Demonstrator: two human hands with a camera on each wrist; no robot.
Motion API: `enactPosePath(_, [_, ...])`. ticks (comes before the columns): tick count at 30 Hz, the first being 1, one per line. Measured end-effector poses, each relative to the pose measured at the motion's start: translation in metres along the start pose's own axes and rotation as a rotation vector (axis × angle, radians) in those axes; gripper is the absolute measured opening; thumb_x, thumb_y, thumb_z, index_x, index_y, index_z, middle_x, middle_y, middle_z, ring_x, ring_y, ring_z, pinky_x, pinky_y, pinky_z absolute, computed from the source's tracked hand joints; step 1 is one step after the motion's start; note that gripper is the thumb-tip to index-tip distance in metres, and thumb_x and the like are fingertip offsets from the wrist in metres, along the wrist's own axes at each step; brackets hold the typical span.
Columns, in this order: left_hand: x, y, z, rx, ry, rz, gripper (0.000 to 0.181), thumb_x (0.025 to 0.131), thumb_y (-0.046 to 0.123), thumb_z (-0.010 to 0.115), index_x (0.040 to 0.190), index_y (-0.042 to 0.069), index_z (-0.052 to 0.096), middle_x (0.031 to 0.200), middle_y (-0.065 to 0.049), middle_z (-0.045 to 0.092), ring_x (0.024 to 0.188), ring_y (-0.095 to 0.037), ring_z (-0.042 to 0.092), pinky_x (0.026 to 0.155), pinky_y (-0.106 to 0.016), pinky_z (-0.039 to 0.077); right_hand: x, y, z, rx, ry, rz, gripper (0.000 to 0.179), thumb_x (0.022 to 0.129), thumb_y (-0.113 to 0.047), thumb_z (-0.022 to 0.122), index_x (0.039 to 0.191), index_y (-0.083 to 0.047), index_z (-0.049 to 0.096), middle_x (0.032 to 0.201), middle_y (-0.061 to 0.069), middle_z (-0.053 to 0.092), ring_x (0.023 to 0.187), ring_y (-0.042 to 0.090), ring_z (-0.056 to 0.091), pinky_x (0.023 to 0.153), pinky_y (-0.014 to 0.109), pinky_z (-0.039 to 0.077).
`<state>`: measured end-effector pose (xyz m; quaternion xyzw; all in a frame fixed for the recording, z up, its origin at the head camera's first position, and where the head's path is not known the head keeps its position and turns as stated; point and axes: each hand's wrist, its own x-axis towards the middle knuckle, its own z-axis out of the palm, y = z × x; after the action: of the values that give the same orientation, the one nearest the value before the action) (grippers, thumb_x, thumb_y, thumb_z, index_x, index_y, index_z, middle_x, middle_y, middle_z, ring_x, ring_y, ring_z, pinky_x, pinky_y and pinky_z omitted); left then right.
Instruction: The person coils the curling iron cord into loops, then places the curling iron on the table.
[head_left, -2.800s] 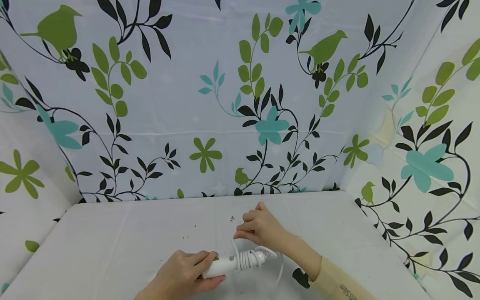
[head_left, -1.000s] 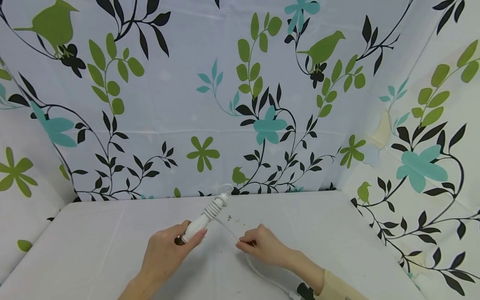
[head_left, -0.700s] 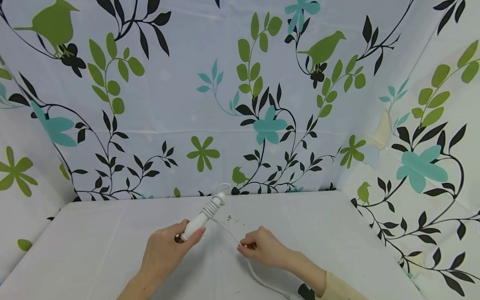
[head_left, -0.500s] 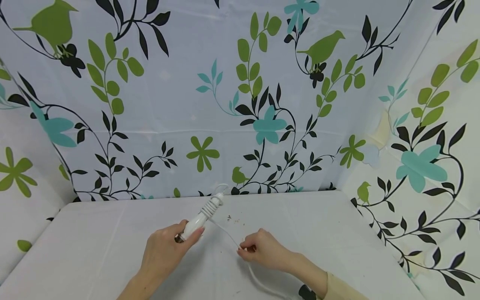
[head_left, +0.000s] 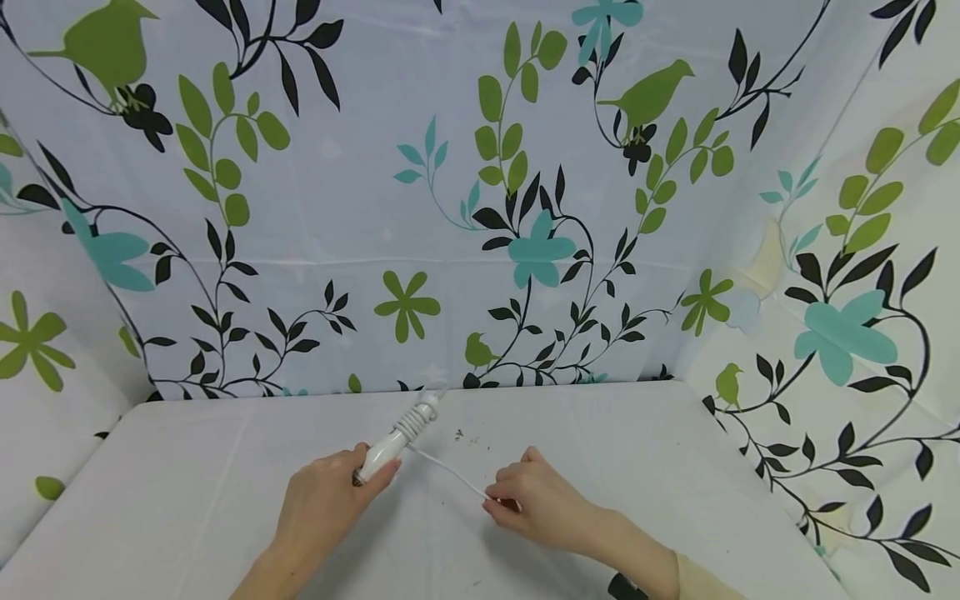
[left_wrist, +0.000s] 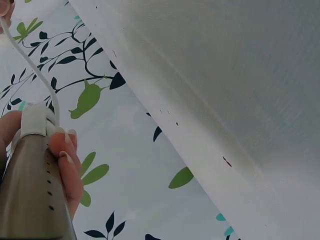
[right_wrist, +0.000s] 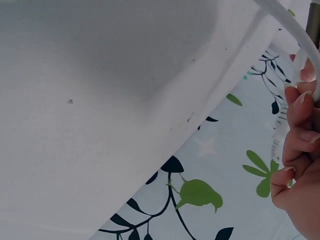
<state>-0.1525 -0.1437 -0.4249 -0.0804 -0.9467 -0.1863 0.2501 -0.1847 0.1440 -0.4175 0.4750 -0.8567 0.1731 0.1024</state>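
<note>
My left hand (head_left: 324, 496) grips a hair iron with a white handle (head_left: 384, 457), which points up and to the right. White cord is wound in several turns (head_left: 414, 422) round its far end. The iron's metallic, brownish barrel (left_wrist: 37, 190), with a row of small dark marks, fills the lower left of the left wrist view. From the turns a length of cord (head_left: 450, 473) runs tautly down to my right hand (head_left: 543, 504), whose thumb and fingers pinch it. Close up in the right wrist view, the cord (right_wrist: 292, 27) passes over the curled fingers (right_wrist: 300, 107). The cord's free end is hidden.
Both hands are above a white-covered table (head_left: 187, 492) with small dark specks (head_left: 460, 434) on it. A patterned cloth (head_left: 337, 208) stands behind, and more cloth (head_left: 862, 400) closes the right side. A black piece (head_left: 624, 587) sits at my right wrist.
The iron has gone from lying almost level to slanting upward, then dipped slightly. My right hand moved down from above it, then a little right, drawing the cord straighter. The plug end has left view.
</note>
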Motion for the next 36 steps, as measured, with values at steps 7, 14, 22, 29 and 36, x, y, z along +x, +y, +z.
enactPosePath(7, [-0.001,0.002,0.003,0.076,-0.057,0.044,0.04,0.082,0.04,0.08,0.068,0.012,0.056,0.051,0.006,0.037,0.045,-0.009,0.031,0.041,-0.025,0.025,0.002,-0.007,-0.01,-0.314,0.124,-0.237,0.022,0.089,-0.018,0.074,0.073,-0.021,0.059,0.064,-0.012,0.04,0.065,0.005,0.035,0.075,0.026,0.026])
enactPosePath(14, [-0.004,0.007,0.007,0.113,-0.067,0.092,0.043,0.079,0.039,0.082,0.064,0.012,0.052,0.05,0.005,0.037,0.044,-0.01,0.03,0.041,-0.026,0.024,0.005,-0.009,-0.02,-0.52,0.216,-0.369,0.016,0.096,-0.018,0.064,0.08,-0.017,0.062,0.07,-0.008,0.047,0.07,0.011,0.038,0.079,0.031,0.033])
enactPosePath(22, [-0.009,0.012,0.012,0.131,-0.133,0.125,0.038,0.078,0.04,0.083,0.068,0.012,0.059,0.052,0.007,0.043,0.046,-0.007,0.033,0.043,-0.025,0.028,0.01,-0.007,-0.027,-0.607,0.281,-0.431,0.032,0.107,-0.016,0.041,0.086,-0.015,0.066,0.075,-0.005,0.051,0.072,0.013,0.041,0.077,0.032,0.036])
enactPosePath(29, [-0.014,0.016,0.015,0.198,-0.1,0.236,0.039,0.075,0.041,0.084,0.071,0.008,0.064,0.053,0.004,0.051,0.044,-0.006,0.038,0.042,-0.025,0.032,0.01,-0.006,-0.034,-0.642,0.29,-0.442,0.03,0.107,-0.016,0.042,0.092,-0.014,0.067,0.081,-0.005,0.052,0.076,0.013,0.042,0.079,0.031,0.038])
enactPosePath(36, [-0.015,0.022,0.01,0.222,-0.118,0.217,0.039,0.076,0.039,0.084,0.072,0.006,0.064,0.056,0.001,0.054,0.044,-0.008,0.039,0.043,-0.026,0.033,0.013,-0.01,-0.037,-0.542,0.246,-0.454,0.021,0.101,-0.01,0.043,0.091,-0.014,0.062,0.083,-0.004,0.05,0.078,0.014,0.041,0.08,0.032,0.037])
